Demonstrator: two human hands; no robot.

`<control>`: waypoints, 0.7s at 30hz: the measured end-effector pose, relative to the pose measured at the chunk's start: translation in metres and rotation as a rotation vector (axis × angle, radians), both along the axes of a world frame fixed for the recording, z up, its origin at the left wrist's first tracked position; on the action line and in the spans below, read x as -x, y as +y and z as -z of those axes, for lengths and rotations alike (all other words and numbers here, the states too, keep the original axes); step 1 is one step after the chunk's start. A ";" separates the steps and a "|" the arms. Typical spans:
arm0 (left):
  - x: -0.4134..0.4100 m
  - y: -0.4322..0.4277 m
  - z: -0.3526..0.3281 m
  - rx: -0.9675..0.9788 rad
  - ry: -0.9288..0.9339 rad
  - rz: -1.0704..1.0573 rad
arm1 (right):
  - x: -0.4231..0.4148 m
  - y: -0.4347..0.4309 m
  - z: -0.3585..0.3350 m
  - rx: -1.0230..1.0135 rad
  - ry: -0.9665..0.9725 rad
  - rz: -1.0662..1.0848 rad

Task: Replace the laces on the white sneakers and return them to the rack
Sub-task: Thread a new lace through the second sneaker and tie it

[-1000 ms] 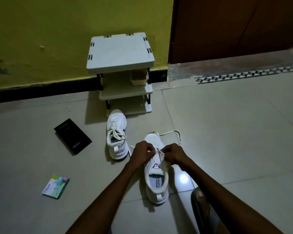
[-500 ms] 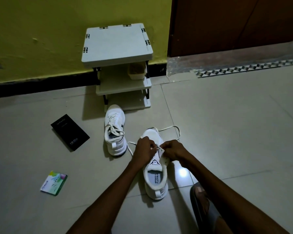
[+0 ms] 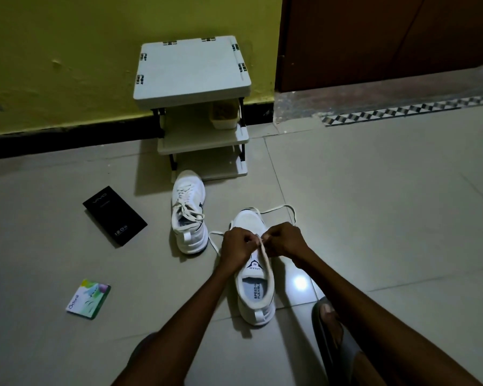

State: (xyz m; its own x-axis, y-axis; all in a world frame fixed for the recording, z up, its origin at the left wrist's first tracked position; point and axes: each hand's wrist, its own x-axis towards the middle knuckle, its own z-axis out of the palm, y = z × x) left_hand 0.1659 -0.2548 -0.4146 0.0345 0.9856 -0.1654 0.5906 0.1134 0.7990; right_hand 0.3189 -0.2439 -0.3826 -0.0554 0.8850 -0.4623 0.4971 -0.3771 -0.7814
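A white sneaker lies on the tiled floor in front of me, toe pointing away. My left hand and my right hand meet over its tongue, each pinching the white lace, whose loose loops trail past the toe and to the left. A second white sneaker, laced, stands to the left and farther off. The white three-tier shoe rack stands against the yellow wall behind it.
A black box and a small green-white packet lie on the floor at left. A small tub sits on the rack's middle shelf. My sandalled foot is at lower right. A brown door is at back right.
Both hands stay on the lace over the sneaker's tongue, working closer together. The view has shifted slightly between frames.
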 end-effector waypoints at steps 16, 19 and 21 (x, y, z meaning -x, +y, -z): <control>0.005 0.016 0.000 0.364 -0.172 -0.165 | 0.014 0.013 -0.002 -0.168 -0.361 0.077; 0.009 0.014 0.003 0.365 -0.143 -0.058 | 0.010 0.024 -0.039 -0.184 -0.077 0.237; 0.012 0.014 0.005 0.345 -0.084 0.004 | 0.009 0.035 -0.078 -0.141 0.280 0.361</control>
